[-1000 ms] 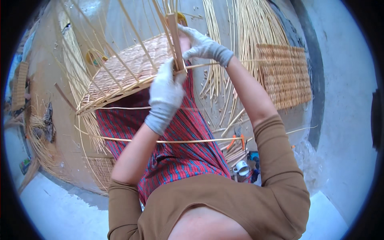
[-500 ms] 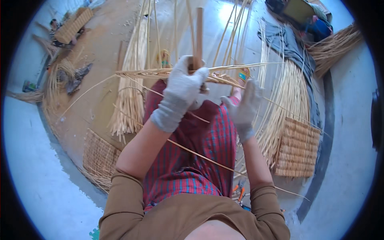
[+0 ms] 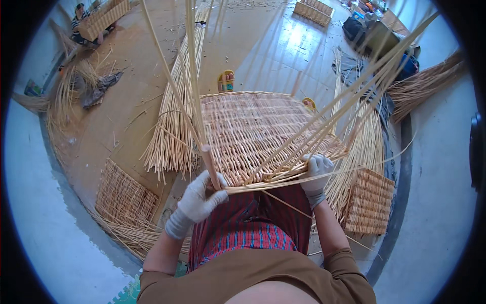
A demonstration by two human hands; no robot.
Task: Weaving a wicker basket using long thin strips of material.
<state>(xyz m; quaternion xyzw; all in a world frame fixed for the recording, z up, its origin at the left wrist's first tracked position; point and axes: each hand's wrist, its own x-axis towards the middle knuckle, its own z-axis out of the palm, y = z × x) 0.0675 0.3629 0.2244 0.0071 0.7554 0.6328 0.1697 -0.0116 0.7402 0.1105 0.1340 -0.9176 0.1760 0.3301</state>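
Observation:
A woven wicker panel [image 3: 263, 134] lies across my lap with its broad face turned up and long loose rods [image 3: 374, 83] rising from its near edge. My left hand [image 3: 196, 201], in a whitish glove, is closed around the panel's near left corner, where a short wooden stake [image 3: 209, 164] stands up. At the near right edge, my gloved right hand [image 3: 315, 176] has its fingers curled over the rim. One thin rod [image 3: 287, 203] sticks out below the near edge, over my red checked clothing.
Bundles of pale rods lie on the floor at left [image 3: 174, 137] and right [image 3: 372, 137]. Small woven panels rest at lower left [image 3: 124, 195] and right [image 3: 372, 202]. A long basket [image 3: 314, 11] stands far ahead; a person [image 3: 81, 17] is beside another basket [image 3: 104, 20] at far left.
The wickerwork has tipped from nearly edge-on to show its broad face. My left hand has moved down and left to its corner; my right hand, open before, has taken hold of the rim.

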